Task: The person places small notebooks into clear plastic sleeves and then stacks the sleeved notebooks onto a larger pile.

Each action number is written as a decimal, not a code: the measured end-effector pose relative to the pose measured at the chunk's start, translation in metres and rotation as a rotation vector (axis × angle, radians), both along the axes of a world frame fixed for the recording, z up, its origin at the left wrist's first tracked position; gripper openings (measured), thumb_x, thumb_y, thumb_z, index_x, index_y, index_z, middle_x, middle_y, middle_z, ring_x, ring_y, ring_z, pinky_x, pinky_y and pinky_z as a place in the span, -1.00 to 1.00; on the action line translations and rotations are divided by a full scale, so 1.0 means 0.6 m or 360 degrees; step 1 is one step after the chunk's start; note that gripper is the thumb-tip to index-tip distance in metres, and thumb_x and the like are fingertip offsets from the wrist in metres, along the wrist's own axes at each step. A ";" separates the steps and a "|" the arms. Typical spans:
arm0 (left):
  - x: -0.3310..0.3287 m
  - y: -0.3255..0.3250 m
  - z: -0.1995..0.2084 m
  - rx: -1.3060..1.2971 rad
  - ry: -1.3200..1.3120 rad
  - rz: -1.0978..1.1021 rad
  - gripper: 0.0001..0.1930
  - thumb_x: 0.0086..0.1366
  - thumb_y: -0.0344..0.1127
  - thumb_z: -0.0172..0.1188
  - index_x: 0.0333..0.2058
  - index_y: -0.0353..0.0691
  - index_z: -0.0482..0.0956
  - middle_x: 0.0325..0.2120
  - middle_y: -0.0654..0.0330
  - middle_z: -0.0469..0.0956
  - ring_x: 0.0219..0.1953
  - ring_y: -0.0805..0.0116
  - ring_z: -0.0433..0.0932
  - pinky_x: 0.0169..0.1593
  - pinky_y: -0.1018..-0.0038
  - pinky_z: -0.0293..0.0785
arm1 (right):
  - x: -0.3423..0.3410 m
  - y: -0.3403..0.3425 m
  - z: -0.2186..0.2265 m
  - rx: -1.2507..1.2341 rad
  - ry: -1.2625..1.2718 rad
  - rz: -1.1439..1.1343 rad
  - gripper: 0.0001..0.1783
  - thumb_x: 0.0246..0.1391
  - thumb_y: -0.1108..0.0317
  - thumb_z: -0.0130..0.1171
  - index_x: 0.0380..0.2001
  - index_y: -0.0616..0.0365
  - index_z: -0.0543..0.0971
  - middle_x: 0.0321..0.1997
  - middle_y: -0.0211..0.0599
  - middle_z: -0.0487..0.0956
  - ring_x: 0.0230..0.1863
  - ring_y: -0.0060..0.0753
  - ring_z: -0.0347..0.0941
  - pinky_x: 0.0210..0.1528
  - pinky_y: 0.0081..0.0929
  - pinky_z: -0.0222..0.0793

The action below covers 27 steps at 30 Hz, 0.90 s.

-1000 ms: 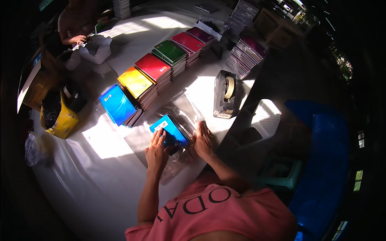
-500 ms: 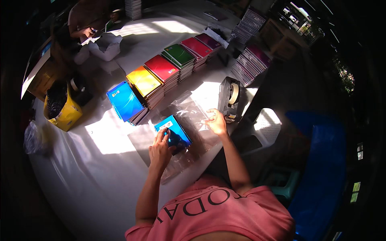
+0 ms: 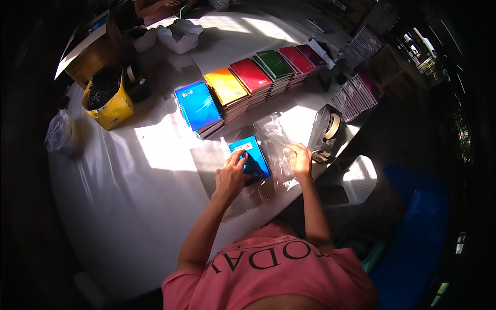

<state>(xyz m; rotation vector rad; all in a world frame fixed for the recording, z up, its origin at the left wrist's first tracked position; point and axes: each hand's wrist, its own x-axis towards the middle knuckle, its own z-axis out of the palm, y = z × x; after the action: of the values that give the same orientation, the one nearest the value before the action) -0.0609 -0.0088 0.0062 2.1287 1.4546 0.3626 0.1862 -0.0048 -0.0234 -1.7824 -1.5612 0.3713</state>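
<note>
A blue spiral notebook (image 3: 262,166) with a white label near its top lies on clear plastic film (image 3: 274,135) at the near side of the table. My left hand (image 3: 231,176) rests on the notebook, its fingers spread over the label and cover. To the right, my right hand (image 3: 299,159) is closed, pinching the film's right edge, which is lifted and crumpled. Just beyond that hand stands a black tape dispenser (image 3: 324,135) with a roll of pale tape. Behind the notebook runs a row of notebook stacks, the blue stack (image 3: 199,106) closest.
A yellow container (image 3: 116,111) of dark material stands at the left beside a cardboard box (image 3: 93,57). Wrapped notebook stacks (image 3: 356,95) lie at the far right. A white perforated plastic seat (image 3: 360,178) is beside the table edge. Another person's hand (image 3: 168,3) shows at the far side.
The view has turned, so the table sits farther right in the picture. My right hand has come slightly nearer to me, bunching the film. My left hand stays on the notebook.
</note>
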 end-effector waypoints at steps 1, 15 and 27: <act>0.000 0.000 -0.002 0.0008 -0.0002 0.0007 -0.35 -0.04 -0.30 0.34 0.10 -0.04 0.38 0.17 0.36 0.25 0.17 0.28 0.30 -0.04 0.26 0.46 | -0.007 0.002 0.008 0.0014 0.0237 0.0065 -0.83 -0.06 0.54 0.12 -0.32 0.18 0.55 -0.31 -0.08 0.59 -0.29 -0.11 0.54 -0.27 -0.29 0.39; 0.026 0.005 -0.039 0.0437 -0.0042 -0.0093 -0.26 0.06 -0.40 0.21 0.24 0.17 0.16 -0.08 0.20 0.45 0.06 0.15 0.36 -0.08 0.18 0.49 | -0.100 -0.001 0.063 -0.0695 0.0633 0.0304 -0.40 -0.09 0.54 0.19 0.12 0.21 0.39 -0.53 -0.28 0.39 -0.46 -0.62 0.37 -0.40 -0.61 0.33; 0.020 0.015 -0.028 0.0500 -0.0171 -0.0193 -0.35 -0.17 -0.54 0.27 0.03 -0.14 0.43 -0.18 0.14 0.49 -0.04 0.16 0.44 0.08 0.26 0.31 | -0.081 0.006 0.023 -0.1044 0.0895 0.0350 -0.36 0.00 0.31 0.21 0.14 0.21 0.24 -0.59 -0.36 0.55 -0.64 -0.60 0.43 -0.57 -0.60 0.32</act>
<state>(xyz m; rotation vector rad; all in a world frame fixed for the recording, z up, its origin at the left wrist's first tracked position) -0.0486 0.0002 -0.0106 2.3876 1.2680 0.6869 0.1378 -0.0012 -0.0095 -1.7255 -1.2919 1.4900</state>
